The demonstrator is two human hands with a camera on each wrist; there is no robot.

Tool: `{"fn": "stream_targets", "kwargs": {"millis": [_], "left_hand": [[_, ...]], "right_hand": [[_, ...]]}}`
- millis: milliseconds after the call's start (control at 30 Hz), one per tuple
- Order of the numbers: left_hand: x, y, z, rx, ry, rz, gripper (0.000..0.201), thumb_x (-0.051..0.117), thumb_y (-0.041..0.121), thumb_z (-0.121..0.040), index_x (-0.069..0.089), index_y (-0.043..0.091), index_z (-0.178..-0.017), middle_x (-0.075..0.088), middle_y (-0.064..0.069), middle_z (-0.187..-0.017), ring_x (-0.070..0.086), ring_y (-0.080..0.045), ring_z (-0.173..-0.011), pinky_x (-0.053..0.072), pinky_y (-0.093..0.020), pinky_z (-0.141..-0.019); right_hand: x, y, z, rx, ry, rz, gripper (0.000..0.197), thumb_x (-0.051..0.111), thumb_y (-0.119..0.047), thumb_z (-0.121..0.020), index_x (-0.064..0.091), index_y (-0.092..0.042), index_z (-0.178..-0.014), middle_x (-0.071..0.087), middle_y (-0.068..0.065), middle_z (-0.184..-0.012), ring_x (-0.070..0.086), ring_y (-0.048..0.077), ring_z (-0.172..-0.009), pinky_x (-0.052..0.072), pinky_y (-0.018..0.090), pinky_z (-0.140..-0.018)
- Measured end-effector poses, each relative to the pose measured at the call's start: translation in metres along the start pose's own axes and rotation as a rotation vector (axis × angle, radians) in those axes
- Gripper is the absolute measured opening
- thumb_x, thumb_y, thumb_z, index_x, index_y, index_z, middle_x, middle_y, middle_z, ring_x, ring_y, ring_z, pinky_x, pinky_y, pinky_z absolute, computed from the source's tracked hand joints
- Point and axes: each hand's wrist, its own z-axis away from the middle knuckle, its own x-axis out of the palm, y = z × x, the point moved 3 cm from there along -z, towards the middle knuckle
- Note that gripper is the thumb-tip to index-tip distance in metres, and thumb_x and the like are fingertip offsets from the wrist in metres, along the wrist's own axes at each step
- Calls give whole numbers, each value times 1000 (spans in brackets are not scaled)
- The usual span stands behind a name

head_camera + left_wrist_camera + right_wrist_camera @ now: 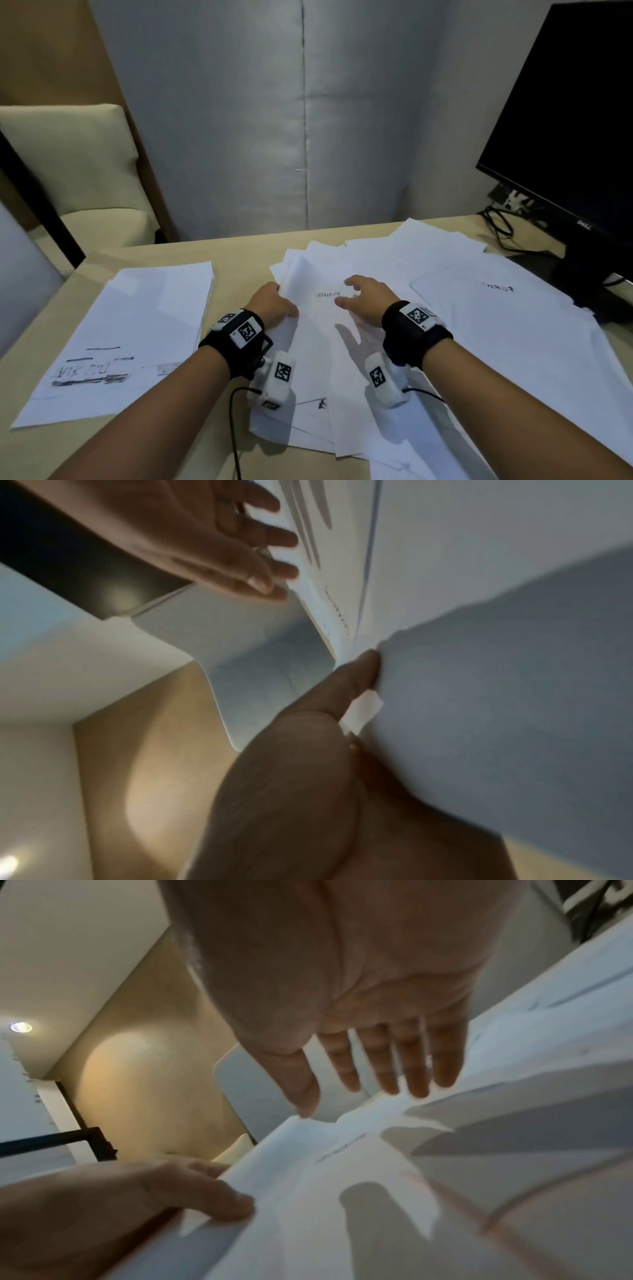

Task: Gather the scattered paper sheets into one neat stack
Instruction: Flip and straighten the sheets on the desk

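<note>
White paper sheets (479, 325) lie scattered across the middle and right of the beige table (239, 260). A straighter pile of sheets (137, 329) with dark scribbles lies on the left. My left hand (275, 301) pinches the left edge of a top sheet with a handwritten word (327, 310), lifting that edge. The left wrist view shows my thumb (359, 674) pressed on that sheet (496, 696). My right hand (356, 293) hovers just above the same sheet, fingers (414, 1066) spread and holding nothing.
A black monitor (565, 120) stands at the right rear, its base touching the scattered sheets, with black cables (500, 229) behind. A cream chair (68, 161) is beyond the table's left corner. A grey wall panel (274, 120) closes the back.
</note>
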Motion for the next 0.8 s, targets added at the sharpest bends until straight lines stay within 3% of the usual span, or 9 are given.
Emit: {"fn": "stream_targets", "kwargs": {"millis": [67, 133, 300, 467, 567, 700, 800], "left_hand": [[-4, -2, 2, 31, -13, 113, 43, 78, 12, -69, 63, 4, -109, 71, -18, -107, 69, -36, -92, 57, -50, -87], [-11, -5, 4, 71, 1, 206, 39, 76, 6, -75, 62, 8, -111, 72, -17, -103, 71, -37, -86, 59, -52, -82], [-26, -16, 10, 114, 35, 350, 39, 70, -3, -82, 58, 9, -117, 71, -17, -103, 70, -34, -77, 59, -43, -70], [-24, -29, 13, 53, -4, 423, 42, 76, 10, -83, 55, 16, -118, 71, -16, -106, 71, -37, -86, 60, -50, -74], [-16, -29, 19, 63, -22, 434, 51, 80, 20, -82, 51, 17, -123, 69, -12, -110, 71, -33, -91, 61, -44, -71], [-5, -23, 26, 98, -48, 413, 38, 80, 7, -81, 56, 15, -110, 71, -8, -100, 72, -25, -84, 60, -49, -79], [-6, -25, 21, 111, -4, 337, 61, 82, 6, -71, 49, 13, -122, 67, -8, -108, 69, -27, -92, 59, -46, -79]], "right_hand": [[-10, 11, 1, 67, 61, 65, 63, 60, -46, -91, 42, -17, -144, 44, 9, -147, 43, 28, -134, 38, 39, -108], [-19, 25, 4, 162, 67, 178, 67, 59, -50, -88, 40, -15, -143, 42, 13, -146, 40, 34, -134, 39, 43, -107], [-23, 42, 12, 272, 7, 384, 66, 67, -45, -78, 44, -13, -131, 43, 14, -136, 40, 33, -127, 42, 41, -92], [-15, 27, 8, 219, 5, 361, 53, 67, -36, -82, 50, -11, -125, 41, 14, -134, 57, 33, -109, 44, 34, -74], [-3, 11, 8, 169, 13, 354, 52, 63, -42, -88, 53, -9, -126, 38, 13, -136, 53, 35, -116, 47, 38, -87], [21, -18, 10, -2, -62, 377, 56, 52, -52, -92, 55, -10, -130, 43, 11, -139, 42, 33, -126, 41, 43, -98], [25, -31, 19, -100, -163, 204, 61, 51, -52, -95, 49, -13, -142, 45, 7, -148, 41, 27, -136, 37, 39, -110]]}}
